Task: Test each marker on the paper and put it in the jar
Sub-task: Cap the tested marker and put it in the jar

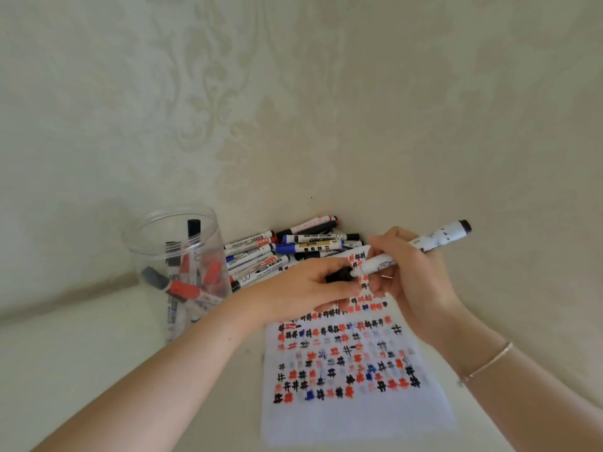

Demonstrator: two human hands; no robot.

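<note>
Hiding the top rows of marks, both hands are held over the far end of the paper (355,415). The marker's tip cannot be seen, because it is covered where the 2 hands meet. The words on the markers are too blurred to be read.

A white marker (421,244) with a black end is gripped in the curled fingers of the right hand (411,272), and it is tilted up to the right. A black cap (337,275) is pinched in the fingers of the left hand (306,288), right at the marker's front end. Whether the cap is on or off cannot be told. A thin bracelet (486,365) is worn on the right wrist.

A pile of markers (280,252) is laid by the wall (293,93), just behind the hands, and part of it is blocked by them. Red, blue and black caps are seen there.

A clear jar (173,256) is stood on the table (81,353), left of the pile. Several markers are held inside it, some red and some black. The paper is covered in rows of small red, black and blue marks.
</note>
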